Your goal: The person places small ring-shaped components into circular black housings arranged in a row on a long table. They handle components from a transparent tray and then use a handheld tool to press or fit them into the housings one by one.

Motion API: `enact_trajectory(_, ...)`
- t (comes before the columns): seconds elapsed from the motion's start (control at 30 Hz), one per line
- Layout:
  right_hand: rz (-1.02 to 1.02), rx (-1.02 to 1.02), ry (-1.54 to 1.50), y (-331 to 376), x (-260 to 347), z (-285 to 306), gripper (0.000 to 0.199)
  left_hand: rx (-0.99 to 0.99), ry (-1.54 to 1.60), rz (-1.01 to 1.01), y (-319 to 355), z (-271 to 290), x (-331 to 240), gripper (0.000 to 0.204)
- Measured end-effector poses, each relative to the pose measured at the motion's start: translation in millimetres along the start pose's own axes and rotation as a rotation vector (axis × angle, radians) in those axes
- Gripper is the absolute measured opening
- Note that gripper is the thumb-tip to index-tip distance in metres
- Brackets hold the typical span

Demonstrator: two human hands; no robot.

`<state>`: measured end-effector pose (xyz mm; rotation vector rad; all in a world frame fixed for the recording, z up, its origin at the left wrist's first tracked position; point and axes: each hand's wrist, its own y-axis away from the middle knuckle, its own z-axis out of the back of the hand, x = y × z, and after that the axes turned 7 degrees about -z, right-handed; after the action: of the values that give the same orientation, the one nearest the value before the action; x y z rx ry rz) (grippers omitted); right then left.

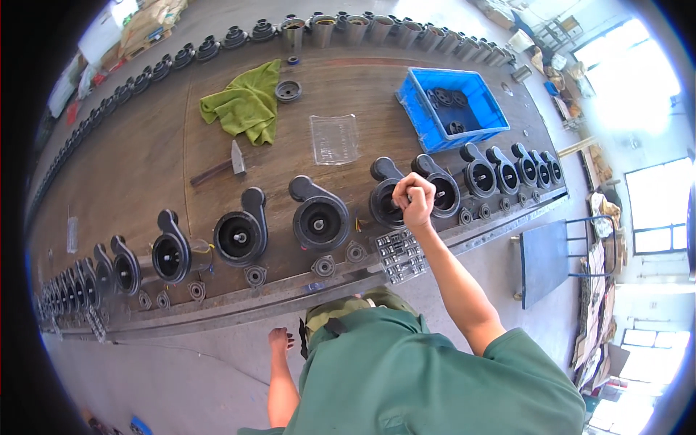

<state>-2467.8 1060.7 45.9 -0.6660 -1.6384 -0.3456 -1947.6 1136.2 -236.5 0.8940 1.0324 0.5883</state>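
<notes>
My right hand (415, 199) is closed, fingers pinched together, over the inside of a black round housing (380, 209) with a side outlet. Whatever it pinches is hidden by the fingers. Another black housing (446, 206) sits just right of that hand. Below, at the bench's front edge, lies a clear tray of small metal parts (402, 255). To the left stands a housing (320, 223) with a shaft end showing in its middle. My left hand (280, 339) hangs low beside my body, away from the bench, its fingers loosely bent and holding nothing visible.
Several more housings line the front of the bench (239, 174), with small flanges (323, 266) before them. Behind are a blue crate (464, 136) with black parts, a clear plastic tray (335, 139), a green cloth (246, 101) and a hammer (221, 165). Metal cylinders (355, 32) edge the far side.
</notes>
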Motion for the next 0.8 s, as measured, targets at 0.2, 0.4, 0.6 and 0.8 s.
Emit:
enact_trajectory(0.2,-0.001,0.127,0.179,-4,3,6,0.017,0.017,0.032,0.032,10,-10,-2,0.026)
enact_trajectory(0.4,-0.019,0.279,0.151,-17,3,21,0.016,-0.054,0.110,0.009,42,-43,5,0.027)
enact_trajectory(0.6,0.137,0.513,0.131,-27,8,24,0.014,-0.154,0.194,0.005,86,-114,52,0.034)
enact_trajectory(0.8,0.068,0.661,-0.023,-35,45,34,0.016,-0.190,0.351,-0.048,152,-218,99,0.035)
